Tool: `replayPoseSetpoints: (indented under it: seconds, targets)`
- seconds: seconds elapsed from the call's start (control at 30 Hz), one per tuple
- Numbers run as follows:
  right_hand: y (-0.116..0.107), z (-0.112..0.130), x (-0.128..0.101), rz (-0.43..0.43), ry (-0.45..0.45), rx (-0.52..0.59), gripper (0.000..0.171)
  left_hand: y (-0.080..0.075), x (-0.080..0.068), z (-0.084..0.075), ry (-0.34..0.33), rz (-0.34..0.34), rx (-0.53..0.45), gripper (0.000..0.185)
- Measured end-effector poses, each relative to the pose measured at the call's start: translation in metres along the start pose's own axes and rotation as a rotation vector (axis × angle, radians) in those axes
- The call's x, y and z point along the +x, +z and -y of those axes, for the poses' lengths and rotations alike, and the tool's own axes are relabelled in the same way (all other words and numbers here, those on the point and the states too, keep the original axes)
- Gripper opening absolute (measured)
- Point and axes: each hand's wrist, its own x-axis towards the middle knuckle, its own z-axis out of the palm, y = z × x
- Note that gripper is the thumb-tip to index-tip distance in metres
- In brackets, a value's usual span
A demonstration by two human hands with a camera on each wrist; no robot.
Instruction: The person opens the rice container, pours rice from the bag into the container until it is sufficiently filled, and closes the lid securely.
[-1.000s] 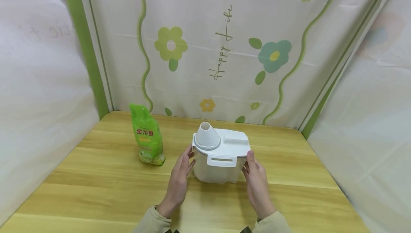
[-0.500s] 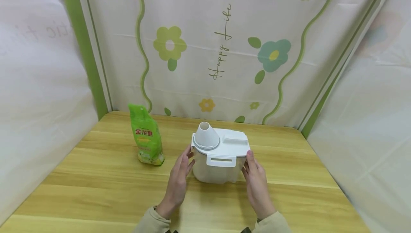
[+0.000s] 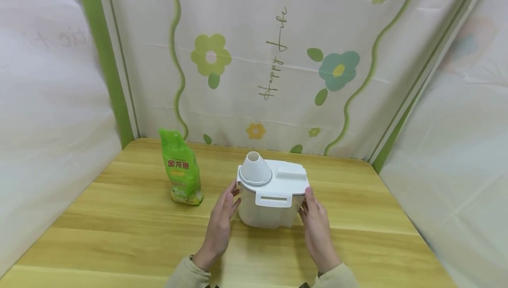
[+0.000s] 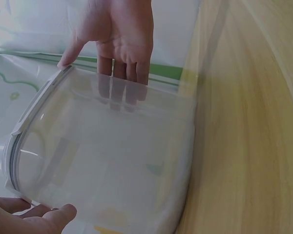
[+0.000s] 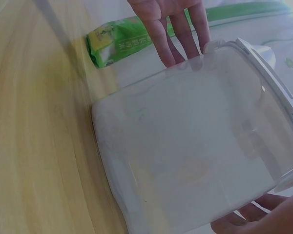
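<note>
One woodgrain table (image 3: 119, 222), container (image 3: 263, 215), flowered backdrop (image 3: 246, 63).

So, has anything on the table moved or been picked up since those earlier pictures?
No, nothing has visibly moved, been taken hold of or let go. The left hand and right hand still have their fingers at the sides of the container; its white lid is still on, and the green bag stands where it was.

In the head view, the container (image 3: 265, 214) hides its far wall; both sleeves (image 3: 188, 274) are cropped.
</note>
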Motion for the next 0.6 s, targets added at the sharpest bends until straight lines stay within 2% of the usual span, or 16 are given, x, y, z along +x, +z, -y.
replayPoseSetpoints:
  seconds: [0.6]
  targets:
    - [-0.0002, -0.0016, 0.0016, -0.015, 0.007, -0.002, 0.076, 0.0, 0.0009, 0.0016, -0.012, 0.001, -0.001, 0.055]
